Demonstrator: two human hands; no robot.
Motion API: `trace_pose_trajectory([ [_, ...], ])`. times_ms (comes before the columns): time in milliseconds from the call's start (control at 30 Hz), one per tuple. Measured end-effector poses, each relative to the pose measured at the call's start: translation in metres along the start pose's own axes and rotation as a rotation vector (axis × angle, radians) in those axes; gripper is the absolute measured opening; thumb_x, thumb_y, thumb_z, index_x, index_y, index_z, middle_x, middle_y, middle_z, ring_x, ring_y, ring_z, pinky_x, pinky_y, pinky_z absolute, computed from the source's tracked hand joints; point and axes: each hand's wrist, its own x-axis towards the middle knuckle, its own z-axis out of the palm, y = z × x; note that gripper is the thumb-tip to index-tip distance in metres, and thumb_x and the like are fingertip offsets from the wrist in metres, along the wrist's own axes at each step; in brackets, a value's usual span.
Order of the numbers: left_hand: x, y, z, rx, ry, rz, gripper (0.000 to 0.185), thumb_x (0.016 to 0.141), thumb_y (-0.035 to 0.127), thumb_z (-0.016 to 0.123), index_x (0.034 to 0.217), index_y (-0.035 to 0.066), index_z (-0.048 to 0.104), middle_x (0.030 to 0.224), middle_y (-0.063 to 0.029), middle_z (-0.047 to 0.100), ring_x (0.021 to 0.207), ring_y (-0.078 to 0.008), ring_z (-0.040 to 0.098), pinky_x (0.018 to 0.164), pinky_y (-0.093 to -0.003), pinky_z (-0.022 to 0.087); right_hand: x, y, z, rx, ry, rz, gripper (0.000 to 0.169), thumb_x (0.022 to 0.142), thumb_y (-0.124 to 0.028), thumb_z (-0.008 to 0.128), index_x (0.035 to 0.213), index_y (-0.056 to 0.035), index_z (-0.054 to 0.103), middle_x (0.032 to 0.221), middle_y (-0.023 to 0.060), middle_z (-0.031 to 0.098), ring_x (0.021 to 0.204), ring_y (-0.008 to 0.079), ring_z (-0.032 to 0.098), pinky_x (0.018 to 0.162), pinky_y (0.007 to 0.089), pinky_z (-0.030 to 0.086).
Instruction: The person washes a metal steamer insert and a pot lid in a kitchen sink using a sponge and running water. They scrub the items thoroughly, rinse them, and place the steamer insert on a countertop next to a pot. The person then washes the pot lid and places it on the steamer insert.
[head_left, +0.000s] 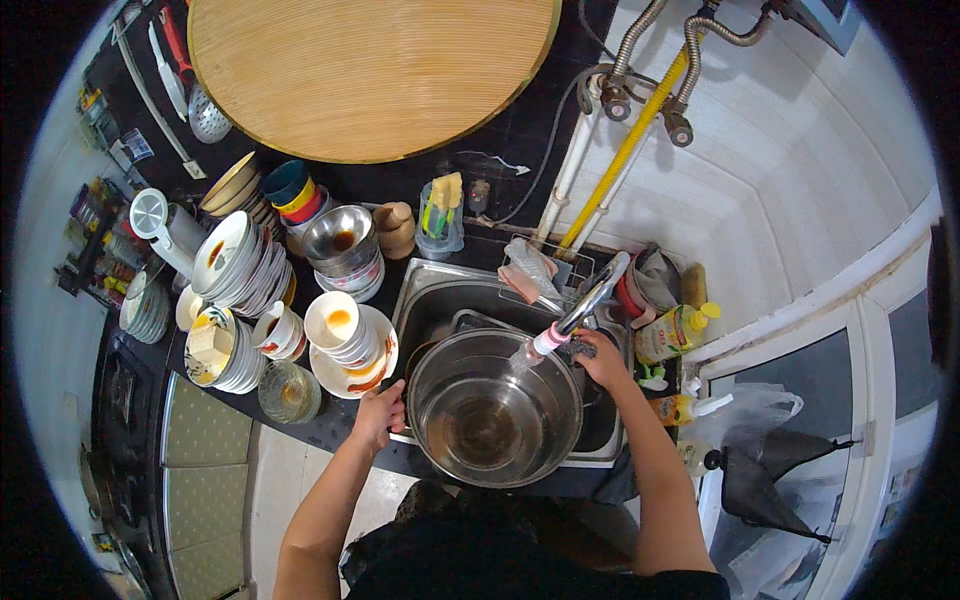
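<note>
A large stainless steel pot (487, 427) is held tilted over the front of the double-basin sink (431, 276). My left hand (381, 414) grips its dark handle at the left side. At the pot's right rim, my right hand (600, 361) holds a steel wool scrubber (577, 349); whether it also grips the handle there is hidden. The faucet (600, 289) with a pink-and-white spray head (550, 340) reaches over the pot's opening, and water seems to come from it.
Left of the sink stand stacked plates (244, 274), bowls (337, 322), a glass bowl (289, 391) and steel bowls (341, 240). A wire rack (510, 289) with cloths lies behind the faucet. Detergent bottles (667, 334) line the right edge. A large round woven board (375, 75) leans behind.
</note>
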Motion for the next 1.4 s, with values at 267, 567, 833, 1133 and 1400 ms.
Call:
trace_pose_trajectory([
  [267, 0.003, -0.004, -0.004, -0.005, -0.019, 0.04, 0.026, 0.084, 0.021, 0.059, 0.073, 0.012, 0.038, 0.05, 0.0055, 0.03, 0.037, -0.0064, 0.025, 0.033, -0.0231, 0.019, -0.019, -0.051, -0.002, -0.158, 0.178, -0.15, 0.035, 0.065, -0.013, 0.067, 0.098, -0.0044, 0.058, 0.103, 0.011, 0.057, 0.095, 0.0305, 0.053, 0.083, 0.0367, 0.043],
  [567, 0.014, -0.01, 0.007, -0.006, -0.018, 0.056, 0.027, 0.083, 0.023, 0.061, 0.074, 0.011, 0.039, 0.049, 0.0045, 0.032, 0.035, -0.0063, 0.025, 0.032, -0.0229, 0.019, -0.008, -0.054, 0.094, -0.69, -0.538, -0.062, 0.031, 0.071, -0.019, 0.059, 0.099, -0.0054, 0.058, 0.09, 0.0145, 0.062, 0.078, 0.0314, 0.061, 0.07, 0.0405, 0.049],
  [833, 0.014, -0.01, 0.006, 0.004, 0.02, 0.102, 0.026, 0.083, 0.023, 0.061, 0.076, 0.009, 0.04, 0.049, 0.0021, 0.036, 0.032, -0.0081, 0.03, 0.03, -0.0236, 0.022, -0.05, -0.042, 0.183, -0.687, -0.486, -0.255, 0.038, 0.076, -0.015, 0.052, 0.11, 0.0013, 0.055, 0.102, 0.0239, 0.055, 0.09, 0.0365, 0.056, 0.075, 0.0432, 0.047],
  [1133, 0.008, -0.014, -0.004, -0.031, 0.02, 0.115, 0.025, 0.083, 0.02, 0.061, 0.079, 0.008, 0.039, 0.05, 0.0018, 0.036, 0.033, -0.0076, 0.03, 0.031, -0.0234, 0.024, -0.01, -0.064, 0.209, -0.155, -0.404, 0.145, 0.032, 0.082, -0.006, 0.039, 0.11, 0.0018, 0.052, 0.098, 0.0228, 0.058, 0.09, 0.0362, 0.058, 0.079, 0.0441, 0.046],
  [1400, 0.006, -0.014, 0.005, -0.011, 0.018, 0.121, 0.026, 0.083, 0.02, 0.061, 0.079, 0.009, 0.038, 0.05, 0.0037, 0.034, 0.034, -0.0057, 0.028, 0.031, -0.0223, 0.022, -0.092, -0.067, 0.195, 0.041, -1.303, -0.559, 0.049, 0.082, -0.01, 0.045, 0.13, -0.0075, 0.036, 0.134, 0.0151, 0.035, 0.121, 0.0304, 0.037, 0.098, 0.0395, 0.031],
])
